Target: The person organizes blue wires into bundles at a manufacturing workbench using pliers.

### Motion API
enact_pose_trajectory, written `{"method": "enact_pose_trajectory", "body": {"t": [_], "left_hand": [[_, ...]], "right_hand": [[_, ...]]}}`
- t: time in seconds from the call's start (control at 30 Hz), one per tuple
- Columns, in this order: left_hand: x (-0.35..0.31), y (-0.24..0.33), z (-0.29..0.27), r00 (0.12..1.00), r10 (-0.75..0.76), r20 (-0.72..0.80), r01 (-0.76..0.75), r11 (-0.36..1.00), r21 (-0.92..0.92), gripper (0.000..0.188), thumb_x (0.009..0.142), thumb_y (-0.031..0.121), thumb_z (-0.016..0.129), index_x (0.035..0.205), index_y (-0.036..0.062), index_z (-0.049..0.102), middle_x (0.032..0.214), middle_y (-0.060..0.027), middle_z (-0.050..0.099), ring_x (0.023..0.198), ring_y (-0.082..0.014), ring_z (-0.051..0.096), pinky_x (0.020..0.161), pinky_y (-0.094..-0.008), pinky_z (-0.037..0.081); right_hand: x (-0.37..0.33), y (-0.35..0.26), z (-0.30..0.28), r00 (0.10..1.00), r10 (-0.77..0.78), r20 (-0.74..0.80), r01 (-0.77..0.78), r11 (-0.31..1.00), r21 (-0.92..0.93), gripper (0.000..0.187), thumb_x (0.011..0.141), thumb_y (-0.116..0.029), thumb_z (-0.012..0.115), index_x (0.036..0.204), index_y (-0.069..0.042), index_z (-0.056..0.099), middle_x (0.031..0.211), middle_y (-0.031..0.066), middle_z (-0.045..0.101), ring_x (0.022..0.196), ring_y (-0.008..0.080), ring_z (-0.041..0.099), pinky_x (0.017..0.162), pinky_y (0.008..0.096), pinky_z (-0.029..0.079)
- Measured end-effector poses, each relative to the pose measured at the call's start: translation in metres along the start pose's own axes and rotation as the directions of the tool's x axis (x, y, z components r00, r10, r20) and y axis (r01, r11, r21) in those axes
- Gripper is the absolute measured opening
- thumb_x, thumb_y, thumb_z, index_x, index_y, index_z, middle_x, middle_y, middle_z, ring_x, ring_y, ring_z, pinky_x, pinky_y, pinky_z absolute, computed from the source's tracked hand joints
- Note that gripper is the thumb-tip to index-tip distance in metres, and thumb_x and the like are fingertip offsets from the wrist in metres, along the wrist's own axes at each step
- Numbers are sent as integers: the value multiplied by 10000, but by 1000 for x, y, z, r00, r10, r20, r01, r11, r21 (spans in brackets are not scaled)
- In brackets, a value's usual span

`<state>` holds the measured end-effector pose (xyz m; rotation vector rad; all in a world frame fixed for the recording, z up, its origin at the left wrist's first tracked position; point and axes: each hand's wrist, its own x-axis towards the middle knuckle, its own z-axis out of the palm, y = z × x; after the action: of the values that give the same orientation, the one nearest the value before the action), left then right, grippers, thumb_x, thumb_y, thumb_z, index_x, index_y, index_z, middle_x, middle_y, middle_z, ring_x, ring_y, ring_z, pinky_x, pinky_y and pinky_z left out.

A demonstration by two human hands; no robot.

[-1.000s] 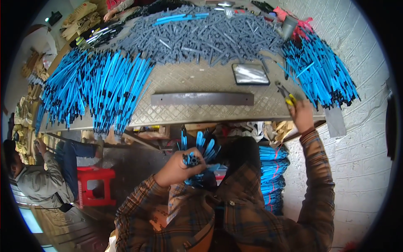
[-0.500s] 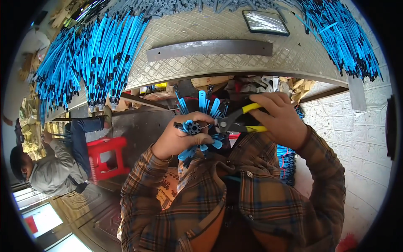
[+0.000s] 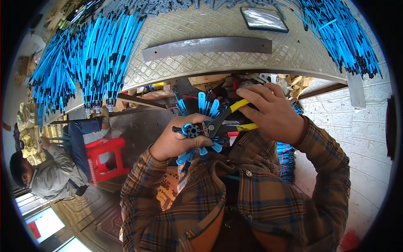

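My left hand point(image 3: 171, 142) is closed around a black notched round hub point(image 3: 193, 131) with flat blue ribs point(image 3: 202, 101) fanning out around it. A thin wire seems to stand out at the hub's right side, close to my fingertips. In my right hand point(image 3: 277, 115) are pincers point(image 3: 216, 125) with yellow-covered handles, one in my fingers and the other below against my palm side. The handles are spread apart. The dark jaws sit right beside the hub, at the thin wire; whether they bite on it cannot be made out.
Beyond my hands stands a patterned worktable point(image 3: 201, 26) with a curved metal bar point(image 3: 208, 47), a clear-topped box point(image 3: 264, 19) and grey pieces. Bundles of blue ribs point(image 3: 111, 54) lie at both ends. To the left are a red stool point(image 3: 105, 157) and a seated person point(image 3: 58, 170).
The pincers have shifted left, and their jaws are now close against the hub. My right hand has moved slightly left and up with them; my left hand keeps its hold.
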<state>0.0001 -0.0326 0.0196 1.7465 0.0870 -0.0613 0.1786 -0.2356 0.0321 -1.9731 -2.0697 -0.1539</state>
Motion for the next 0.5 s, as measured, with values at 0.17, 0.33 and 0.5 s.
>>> {"method": "enact_pose_trajectory", "body": {"t": [0.17, 0.33, 0.5], "left_hand": [[1, 1, -1, 997, -79, 23, 80, 997, -21, 347, 681, 47, 733, 997, 11, 594, 836, -48, 624, 724, -99, 601, 644, -244, 476], [-1, -8, 0, 999, -40, -5, 40, 999, -4, 355, 672, 55, 741, 996, 22, 599, 831, -56, 623, 750, -121, 603, 671, -261, 474], [-1, -9, 0, 1000, 15, -22, -14, 998, 62, 366, 650, 46, 747, 985, 34, 602, 837, -65, 619, 778, -139, 601, 692, -280, 469]], "right_hand": [[-4, 3, 1, 997, -4, 72, 3, 1000, 17, 321, 629, -120, 608, 947, -80, 611, 1146, 76, 497, 1044, 255, 470, 858, 404, 360], [-12, -3, 7, 993, 24, 115, -34, 996, 80, 284, 668, -149, 629, 943, -83, 607, 1043, 55, 518, 918, 238, 489, 774, 353, 384], [-35, -11, 42, 924, 22, 382, -340, 502, 795, 299, 760, -252, 673, 957, -47, 581, 880, 79, 550, 707, 230, 523, 631, 314, 423]]}}
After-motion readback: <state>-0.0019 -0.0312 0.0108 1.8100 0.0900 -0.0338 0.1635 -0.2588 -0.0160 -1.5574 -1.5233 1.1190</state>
